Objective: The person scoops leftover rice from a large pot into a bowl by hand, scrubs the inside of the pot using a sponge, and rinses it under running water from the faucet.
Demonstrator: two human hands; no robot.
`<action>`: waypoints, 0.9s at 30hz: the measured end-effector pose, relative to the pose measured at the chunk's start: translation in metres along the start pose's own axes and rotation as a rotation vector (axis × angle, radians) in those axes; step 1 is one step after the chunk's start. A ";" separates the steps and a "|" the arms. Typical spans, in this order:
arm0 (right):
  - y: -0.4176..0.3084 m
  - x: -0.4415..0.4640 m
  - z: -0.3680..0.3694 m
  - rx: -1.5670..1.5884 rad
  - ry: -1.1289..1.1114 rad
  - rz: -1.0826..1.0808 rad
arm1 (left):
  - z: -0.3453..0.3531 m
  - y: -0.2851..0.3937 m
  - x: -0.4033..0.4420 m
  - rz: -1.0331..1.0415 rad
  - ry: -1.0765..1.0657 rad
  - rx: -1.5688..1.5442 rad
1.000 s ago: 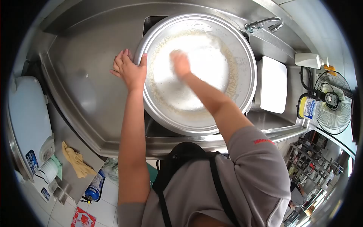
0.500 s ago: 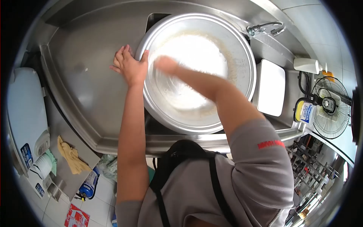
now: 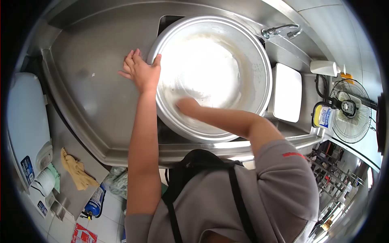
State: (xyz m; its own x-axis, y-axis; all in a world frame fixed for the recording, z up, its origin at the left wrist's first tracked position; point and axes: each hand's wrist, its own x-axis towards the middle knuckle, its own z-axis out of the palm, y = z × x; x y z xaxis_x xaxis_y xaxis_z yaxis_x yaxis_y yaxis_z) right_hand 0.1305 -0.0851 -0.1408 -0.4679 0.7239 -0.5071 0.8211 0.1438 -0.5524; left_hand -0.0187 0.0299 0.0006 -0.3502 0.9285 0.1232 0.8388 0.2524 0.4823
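Note:
A big, round metal basin (image 3: 265, 87) rests over the sink, with whitish wet residue and bright glare inside it. My left hand (image 3: 144, 73) is at its left rim, the thumb against the edge and the fingers spread outward over the steel counter. Inside the basin, near the lower left wall, is my right hand (image 3: 189, 106), slightly blurred. Its fingers are curled down toward the metal, and whatever they hold, if anything, is hidden.
A chrome faucet (image 3: 281, 30) stands at the back right. Right of the basin are a white rectangular tub (image 3: 287, 93), a white bottle (image 3: 323, 68) and a fan (image 3: 349, 109). A tan cloth (image 3: 77, 170) hangs at the lower left, by a steel drainboard (image 3: 101, 101).
My right hand has swept down along the inside of the basin, from the upper left toward the lower left wall. My left hand stays at the rim. The basin has shifted slightly.

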 end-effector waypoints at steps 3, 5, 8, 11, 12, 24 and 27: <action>-0.017 0.087 -0.085 -0.172 0.368 0.040 | -0.001 0.002 0.004 -0.013 -0.011 -0.019; 0.060 0.137 -0.113 -0.345 0.666 0.004 | -0.001 0.000 0.000 -0.019 -0.024 -0.030; 0.127 0.077 -0.163 -0.108 0.910 0.386 | -0.001 0.001 0.002 -0.008 -0.020 -0.033; 0.159 0.028 -0.144 -0.343 1.122 0.582 | -0.001 0.001 0.001 0.012 -0.018 -0.035; 0.156 0.041 -0.150 -0.146 1.136 0.770 | -0.002 0.002 0.000 0.027 -0.017 -0.041; -0.026 -0.064 -0.018 0.353 0.046 0.138 | 0.003 -0.004 0.000 0.111 0.054 -0.078; 0.118 -0.130 -0.107 -0.145 -0.570 -0.152 | 0.001 -0.003 -0.001 0.147 0.077 -0.088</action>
State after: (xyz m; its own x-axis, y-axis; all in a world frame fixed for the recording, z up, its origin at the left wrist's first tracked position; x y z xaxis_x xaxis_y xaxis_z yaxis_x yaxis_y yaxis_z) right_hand 0.3229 -0.0901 -0.0691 -0.6515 0.2186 -0.7264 0.7491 0.3366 -0.5706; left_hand -0.0204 0.0281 -0.0017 -0.2603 0.9291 0.2628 0.8447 0.0873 0.5280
